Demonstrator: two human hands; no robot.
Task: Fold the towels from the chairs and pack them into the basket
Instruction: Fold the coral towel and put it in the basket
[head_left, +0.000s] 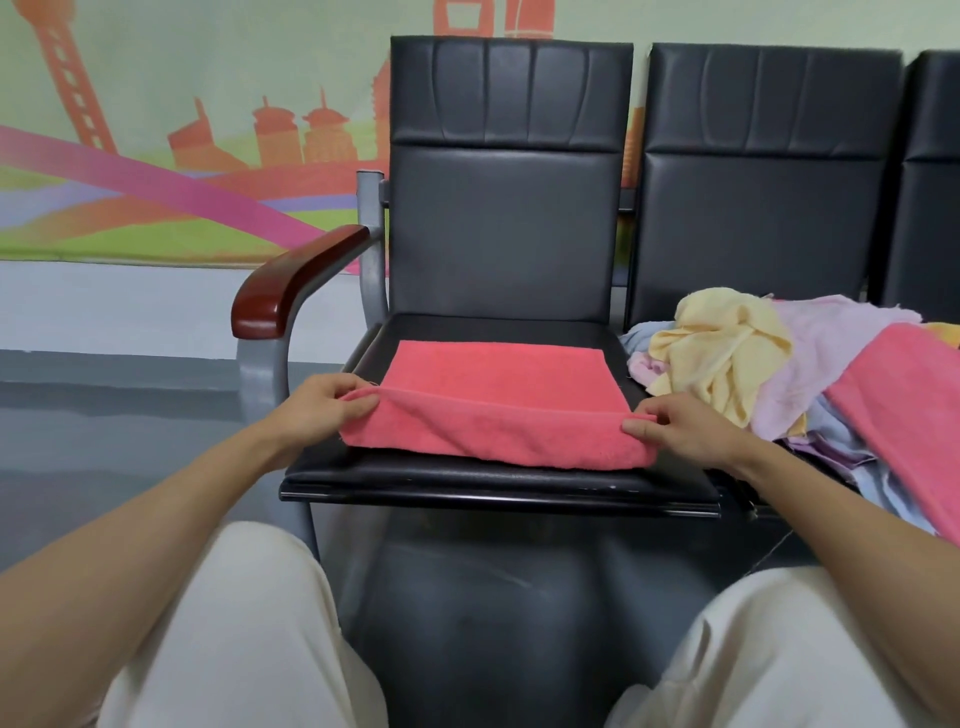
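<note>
A coral towel (498, 395) lies on the black chair seat (467, 480) at center frame, long axis running left to right, near edge lifted. The left grip (322, 410) pinches its near-left corner and the right grip (685, 434) its near-right corner, forearms reaching in from the lower corners. Loose towels (753, 364) are heaped on the next seat, right of frame.

black chair seat (498, 480), coral towel (498, 384) on it
</note>
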